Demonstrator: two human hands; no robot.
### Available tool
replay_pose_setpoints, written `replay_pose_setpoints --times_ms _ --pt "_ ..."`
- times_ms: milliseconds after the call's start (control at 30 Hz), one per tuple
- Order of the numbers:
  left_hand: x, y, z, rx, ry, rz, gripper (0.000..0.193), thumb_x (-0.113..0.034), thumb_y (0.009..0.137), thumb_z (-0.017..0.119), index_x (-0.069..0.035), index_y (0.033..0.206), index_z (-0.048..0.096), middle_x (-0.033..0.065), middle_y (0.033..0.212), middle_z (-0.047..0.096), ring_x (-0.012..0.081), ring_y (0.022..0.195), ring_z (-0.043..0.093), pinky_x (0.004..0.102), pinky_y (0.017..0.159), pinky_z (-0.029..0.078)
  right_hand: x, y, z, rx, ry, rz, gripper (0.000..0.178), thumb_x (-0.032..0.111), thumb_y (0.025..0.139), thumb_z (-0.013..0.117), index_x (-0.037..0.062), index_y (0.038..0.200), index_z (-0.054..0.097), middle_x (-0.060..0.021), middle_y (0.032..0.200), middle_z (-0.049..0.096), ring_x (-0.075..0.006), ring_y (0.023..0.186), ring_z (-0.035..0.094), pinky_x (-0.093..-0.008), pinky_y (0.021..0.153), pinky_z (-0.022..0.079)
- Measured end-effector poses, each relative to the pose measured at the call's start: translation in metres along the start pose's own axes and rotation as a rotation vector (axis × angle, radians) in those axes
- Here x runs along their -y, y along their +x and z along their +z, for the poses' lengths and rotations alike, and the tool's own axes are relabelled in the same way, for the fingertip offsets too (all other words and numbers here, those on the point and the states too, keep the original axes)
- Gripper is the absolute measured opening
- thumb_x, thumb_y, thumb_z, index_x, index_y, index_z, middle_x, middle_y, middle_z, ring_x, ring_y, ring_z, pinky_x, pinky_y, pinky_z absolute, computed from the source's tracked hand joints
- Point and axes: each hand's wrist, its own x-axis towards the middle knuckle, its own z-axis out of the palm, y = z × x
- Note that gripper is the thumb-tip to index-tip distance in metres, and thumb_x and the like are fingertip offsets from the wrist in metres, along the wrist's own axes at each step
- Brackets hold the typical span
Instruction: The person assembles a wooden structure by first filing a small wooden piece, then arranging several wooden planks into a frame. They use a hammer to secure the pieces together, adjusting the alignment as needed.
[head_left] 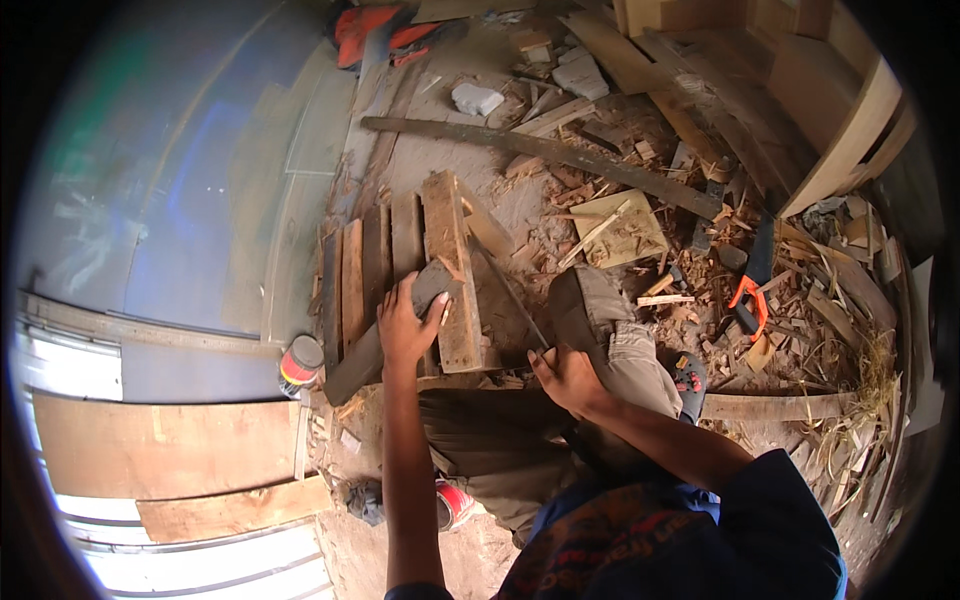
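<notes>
My left hand [403,322] is closed over a short, thick grey-brown wooden plank [355,368], which lies slantwise across a slatted wooden frame [437,250]. The plank's far end looks splintered. In my right hand [566,380] is a long, thin metal bar [510,292], its far end reaching up to the right side of the frame. My fingers are wrapped around the bar near my bent knee. The frame has several parallel slats, with the rightmost one wider and paler. Where the bar's tip touches is hard to make out.
A handsaw [748,305] with an orange handle lies on the right among wood scraps. A long beam [545,148] crosses the floor ahead. A paint tin [300,364] stands at the left, below a large painted sheet [190,180]. Cabinet-like boards [845,130] lean at far right.
</notes>
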Motion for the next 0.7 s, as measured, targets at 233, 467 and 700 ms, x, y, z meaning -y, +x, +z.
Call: replay_pose_setpoints --times_ms 233,467,700 --pt "-0.021 -0.021 0.007 -0.254 0.064 0.053 0.064 -0.045 0.082 0.081 -0.007 0.129 0.057 0.0133 0.126 0.065 0.0337 0.118 0.059 0.0486 0.102 0.038 0.003 0.001 0.001 -0.077 0.063 -0.184 0.040 0.026 0.096 0.067 -0.0095 0.087 0.053 -0.0213 0.068 0.064 -0.0415 0.069 0.068 -0.0450 0.061 0.051" --pt "-0.046 -0.033 -0.001 -0.189 0.025 -0.052 0.059 -0.047 0.082 0.081 -0.008 0.117 0.054 0.0174 0.115 0.069 0.0381 0.106 0.065 0.0490 0.093 0.044 -0.003 0.000 0.003 -0.082 0.085 -0.210 0.035 0.024 0.097 0.066 -0.0064 0.089 0.049 -0.0215 0.068 0.064 -0.0404 0.069 0.069 -0.0452 0.060 0.051" --pt "-0.018 -0.029 -0.012 -0.104 0.216 0.003 0.060 -0.056 0.081 0.077 -0.002 0.099 0.061 0.0185 0.095 0.067 0.0388 0.088 0.067 0.0465 0.074 0.054 0.022 0.018 0.020 -0.017 0.129 -0.281 0.038 0.026 0.095 0.071 -0.0059 0.087 0.052 -0.0225 0.062 0.062 -0.0406 0.067 0.070 -0.0446 0.056 0.051"
